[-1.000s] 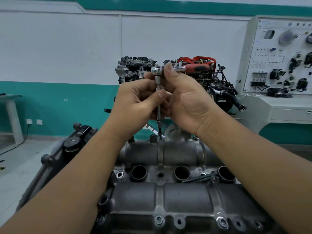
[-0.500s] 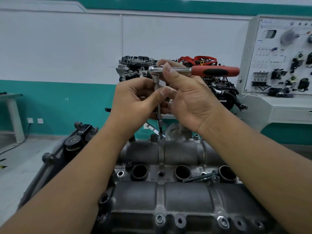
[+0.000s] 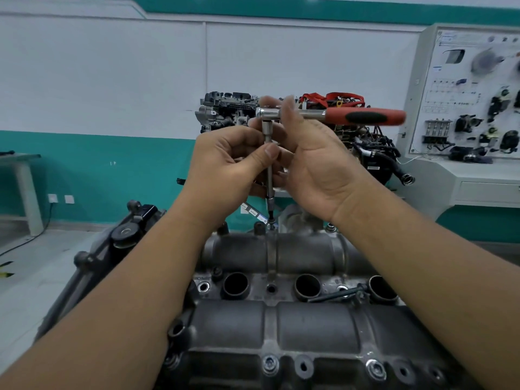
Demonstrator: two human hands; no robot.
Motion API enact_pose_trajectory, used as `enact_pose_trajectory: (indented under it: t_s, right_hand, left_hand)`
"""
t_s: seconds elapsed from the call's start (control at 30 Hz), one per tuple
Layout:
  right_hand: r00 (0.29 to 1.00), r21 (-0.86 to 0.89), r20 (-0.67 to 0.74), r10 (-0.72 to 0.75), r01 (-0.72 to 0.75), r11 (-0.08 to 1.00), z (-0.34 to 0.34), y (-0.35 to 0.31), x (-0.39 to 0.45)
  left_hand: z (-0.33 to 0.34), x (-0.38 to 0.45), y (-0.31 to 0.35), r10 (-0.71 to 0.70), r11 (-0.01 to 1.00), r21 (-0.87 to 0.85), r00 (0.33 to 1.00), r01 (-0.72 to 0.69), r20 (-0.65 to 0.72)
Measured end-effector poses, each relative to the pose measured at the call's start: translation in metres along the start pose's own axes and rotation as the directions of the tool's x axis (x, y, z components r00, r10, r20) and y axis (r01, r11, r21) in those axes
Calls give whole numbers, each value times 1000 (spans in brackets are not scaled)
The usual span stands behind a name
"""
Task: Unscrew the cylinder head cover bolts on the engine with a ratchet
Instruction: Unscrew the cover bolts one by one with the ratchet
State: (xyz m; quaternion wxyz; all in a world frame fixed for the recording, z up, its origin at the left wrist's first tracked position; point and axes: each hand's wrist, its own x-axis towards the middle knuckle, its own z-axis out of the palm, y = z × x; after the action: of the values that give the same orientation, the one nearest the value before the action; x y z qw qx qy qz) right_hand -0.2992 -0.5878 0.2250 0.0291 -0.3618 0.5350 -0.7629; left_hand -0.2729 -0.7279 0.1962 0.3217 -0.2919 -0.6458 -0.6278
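Note:
The grey cylinder head cover (image 3: 281,319) fills the lower middle of the head view. A ratchet (image 3: 363,117) with a red and black handle lies level and points right. Its long extension bar (image 3: 269,175) stands upright with the bit on a bolt (image 3: 271,220) at the cover's far edge. My left hand (image 3: 225,170) pinches the bar between thumb and fingers. My right hand (image 3: 312,164) grips the ratchet head from the right, fingers curled over it. More bolts (image 3: 270,363) sit along the near edge.
A loose long bolt (image 3: 337,294) lies beside the right spark plug hole. Another engine (image 3: 295,122) with red wiring stands behind. A white training panel (image 3: 472,102) on a console is at the right, and a table (image 3: 19,175) at the far left.
The ratchet handle has swung from behind my right hand out to the right, into full view. Both hands stay on the bar and head over the same bolt.

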Motion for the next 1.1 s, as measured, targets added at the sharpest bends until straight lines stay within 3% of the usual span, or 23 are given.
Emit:
enact_pose_trajectory:
  t_s: [0.1, 0.27, 0.43, 0.57, 0.67, 0.77, 0.93, 1.0, 1.1]
  right_hand:
    - [1000, 40, -22, 19, -18, 999, 0, -3, -2]
    - [996, -19, 68, -65, 66, 998, -3, -2, -3]
    - [993, 41, -80, 82, -79, 996, 0, -3, -1]
    - [999, 2, 14, -30, 30, 1000, -3, -4, -5]
    - [1000, -42, 5, -15, 16, 999, 0, -2, -3]
    - [996, 36, -58, 70, -68, 997, 2, -3, -2]
    - [998, -11, 50, -45, 46, 999, -4, -2, -5]
    - [999, -32, 47, -20, 21, 999, -2, -1, -3]
    - [994, 99, -52, 98, -93, 991, -2, -2, 0]
  left_hand:
    - [0, 1, -1, -17, 1000, 8, 1000, 17, 15]
    - [0, -1, -2, 26, 999, 30, 999, -27, 32]
    - [1, 0, -1, 11, 1000, 2, 1000, -11, 25]
    - [1, -1, -2, 12, 1000, 18, 1000, -12, 3]
    - [1, 0, -1, 9, 1000, 21, 1000, -9, 9]
    - [2, 1, -1, -8, 1000, 10, 1000, 8, -1]
    - [0, 0, -2, 7, 1000, 26, 1000, -7, 5]
    - [0, 0, -3, 4, 999, 43, 1000, -5, 18]
    - [1, 2, -3, -11, 999, 32, 1000, 10, 18]
